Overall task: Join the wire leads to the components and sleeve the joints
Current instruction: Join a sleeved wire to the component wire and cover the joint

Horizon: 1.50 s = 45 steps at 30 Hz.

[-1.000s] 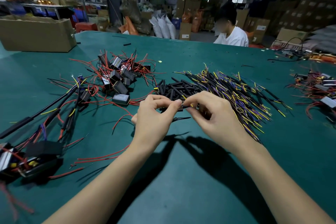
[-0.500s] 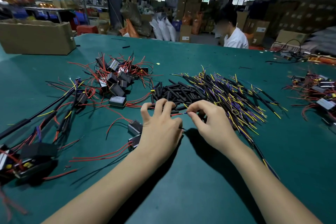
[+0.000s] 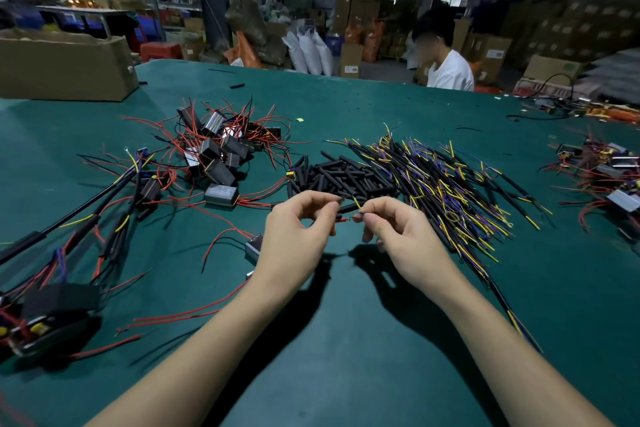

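Head view: left hand [image 3: 294,236] and right hand [image 3: 398,236] pinch wire ends [image 3: 349,217] together.

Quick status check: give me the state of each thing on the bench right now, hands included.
Left hand: pinching red lead.
Right hand: pinching yellow lead.
Joint: unsleeved.
Black sleeves: loose pile.
Cable leads: loose heap.
Component boxes: piled, tangled red wires.

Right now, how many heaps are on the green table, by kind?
Red-leaded component heaps: 2 (centre, far right)
Black sleeve heap: 1
Yellow-and-blue wire lead heap: 1
Joined, sleeved assembly heap: 1
Total: 5
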{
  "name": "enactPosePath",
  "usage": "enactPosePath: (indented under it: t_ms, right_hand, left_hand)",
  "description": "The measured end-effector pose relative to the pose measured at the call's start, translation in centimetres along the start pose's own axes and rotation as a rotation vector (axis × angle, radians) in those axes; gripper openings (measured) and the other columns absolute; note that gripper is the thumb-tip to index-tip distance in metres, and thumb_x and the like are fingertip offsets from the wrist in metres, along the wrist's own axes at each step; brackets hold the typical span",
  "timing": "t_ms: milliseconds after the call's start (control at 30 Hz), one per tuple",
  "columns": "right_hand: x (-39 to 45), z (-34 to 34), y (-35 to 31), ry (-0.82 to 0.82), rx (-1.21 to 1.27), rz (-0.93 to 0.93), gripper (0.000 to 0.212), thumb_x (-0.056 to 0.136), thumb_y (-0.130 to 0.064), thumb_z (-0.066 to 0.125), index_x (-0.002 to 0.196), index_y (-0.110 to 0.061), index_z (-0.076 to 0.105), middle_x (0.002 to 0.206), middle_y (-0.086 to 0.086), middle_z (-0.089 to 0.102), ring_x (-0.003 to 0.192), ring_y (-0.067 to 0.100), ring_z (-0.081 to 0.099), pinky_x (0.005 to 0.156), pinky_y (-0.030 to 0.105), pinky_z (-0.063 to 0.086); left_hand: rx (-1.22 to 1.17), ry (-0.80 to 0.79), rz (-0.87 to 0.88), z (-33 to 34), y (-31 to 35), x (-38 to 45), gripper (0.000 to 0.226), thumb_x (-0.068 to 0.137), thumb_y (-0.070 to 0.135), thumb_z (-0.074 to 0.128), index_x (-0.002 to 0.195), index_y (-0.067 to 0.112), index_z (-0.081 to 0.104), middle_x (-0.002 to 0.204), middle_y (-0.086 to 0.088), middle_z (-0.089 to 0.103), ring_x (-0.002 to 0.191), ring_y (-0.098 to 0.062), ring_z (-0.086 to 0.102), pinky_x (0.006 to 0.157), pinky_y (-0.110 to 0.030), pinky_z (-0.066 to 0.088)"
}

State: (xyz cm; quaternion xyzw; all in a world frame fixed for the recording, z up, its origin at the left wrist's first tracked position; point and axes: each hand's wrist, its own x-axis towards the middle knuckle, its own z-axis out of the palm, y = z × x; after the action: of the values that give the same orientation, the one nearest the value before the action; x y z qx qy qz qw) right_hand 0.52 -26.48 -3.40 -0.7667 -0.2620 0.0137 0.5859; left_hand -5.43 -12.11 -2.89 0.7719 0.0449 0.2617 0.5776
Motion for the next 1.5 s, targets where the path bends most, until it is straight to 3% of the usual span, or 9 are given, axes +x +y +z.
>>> enactPosePath:
  t_ms: [100, 200, 367, 833, 1067, 1200, 1300, 1400, 1500]
  right_hand:
    - [0.1, 0.0, -0.3, 0.039, 0.084, -0.001, 0.015, 0.093, -0.006, 0.056, 0.084, -0.016, 0.062, 0.071, -0.003, 0.059, 0.06, 0.0, 0.049, 0.06, 0.014, 0.038]
    - [0.1, 0.2, -0.4, 0.052, 0.091, -0.007, 0.01, 0.092, -0.009, 0.06, 0.084, -0.014, 0.064, 0.064, -0.009, 0.056, 0.054, -0.002, 0.047, 0.057, 0.011, 0.038]
    - [0.0, 0.7, -0.6, 0.059, 0.111, -0.01, 0.012, 0.092, -0.009, 0.06, 0.083, -0.016, 0.064, 0.063, -0.011, 0.057, 0.053, -0.002, 0.048, 0.056, 0.012, 0.038]
    - [-0.2, 0.8, -0.9, 0.05, 0.097, 0.009, 0.008, 0.093, -0.015, 0.059, 0.086, -0.016, 0.064, 0.067, 0.001, 0.058, 0.057, 0.004, 0.049, 0.055, 0.019, 0.039]
    - [-0.2, 1.1, -1.0, 0.098, 0.076, -0.128, 0.015, 0.088, -0.007, 0.065, 0.084, -0.021, 0.067, 0.071, -0.017, 0.063, 0.066, 0.005, 0.055, 0.062, 0.02, 0.043]
    - [-0.2, 1.3, -1.1, 0.165, 0.007, -0.22, 0.02, 0.086, -0.004, 0.068, 0.081, -0.023, 0.068, 0.08, -0.012, 0.064, 0.07, 0.015, 0.06, 0.065, 0.037, 0.049]
    - [-0.2, 1.2, -1.2, 0.206, -0.124, -0.413, 0.015, 0.084, 0.0, 0.067, 0.081, -0.014, 0.069, 0.084, -0.004, 0.063, 0.073, 0.018, 0.061, 0.066, 0.031, 0.051]
    - [-0.3, 0.9, -1.1, 0.237, -0.491, -0.663, 0.006, 0.082, -0.001, 0.065, 0.082, -0.005, 0.069, 0.087, 0.005, 0.063, 0.069, 0.022, 0.061, 0.061, 0.034, 0.052]
    - [-0.4, 0.5, -0.9, 0.247, -0.575, -0.635, 0.005, 0.083, -0.009, 0.063, 0.084, -0.008, 0.068, 0.09, 0.001, 0.063, 0.067, 0.022, 0.061, 0.058, 0.038, 0.051]
  left_hand:
    - [0.047, -0.016, -0.018, 0.2, 0.1, 0.0, 0.011, 0.089, 0.02, 0.064, 0.086, 0.026, 0.072, 0.062, 0.009, 0.061, 0.065, -0.006, 0.056, 0.094, -0.043, 0.046]
    - [0.058, -0.063, 0.004, 0.0, 0.5, -0.2, 0.01, 0.086, 0.034, 0.06, 0.083, 0.033, 0.069, 0.063, 0.015, 0.063, 0.073, -0.004, 0.06, 0.1, -0.055, 0.038]
    - [0.056, -0.053, 0.009, 0.2, 1.2, -0.2, 0.013, 0.08, 0.038, 0.055, 0.079, 0.036, 0.068, 0.084, 0.018, 0.071, 0.096, -0.01, 0.063, 0.104, -0.052, 0.036]
    - [0.092, 0.024, 0.062, 0.4, 1.5, -0.3, 0.014, 0.08, 0.04, 0.064, 0.069, 0.032, 0.066, 0.076, 0.021, 0.069, 0.085, -0.007, 0.063, 0.1, -0.052, 0.037]
    - [0.245, 0.108, 0.054, 0.4, 1.6, 0.2, 0.021, 0.087, 0.031, 0.065, 0.067, 0.026, 0.063, 0.074, 0.016, 0.067, 0.086, -0.001, 0.059, 0.088, -0.008, 0.013]
    - [0.25, 0.09, 0.061, 0.3, 1.9, 0.2, 0.022, 0.086, 0.031, 0.065, 0.066, 0.022, 0.063, 0.072, 0.012, 0.067, 0.079, 0.004, 0.058, 0.089, -0.022, 0.02]
    - [0.195, 0.036, -0.037, 0.0, 2.1, 0.8, 0.025, 0.079, 0.039, 0.069, 0.061, 0.021, 0.063, 0.062, 0.008, 0.063, 0.067, -0.003, 0.055, 0.086, -0.03, 0.026]
    - [0.055, -0.079, -0.177, -0.2, 2.1, 1.3, 0.022, 0.065, 0.043, 0.058, 0.053, 0.025, 0.061, 0.054, 0.009, 0.05, 0.057, -0.013, 0.042, 0.079, -0.039, 0.028]
    - [0.171, -0.065, -0.061, -0.1, 1.9, 0.8, 0.019, 0.071, 0.045, 0.055, 0.068, 0.028, 0.065, 0.066, 0.008, 0.062, 0.067, -0.006, 0.052, 0.089, -0.038, 0.032]
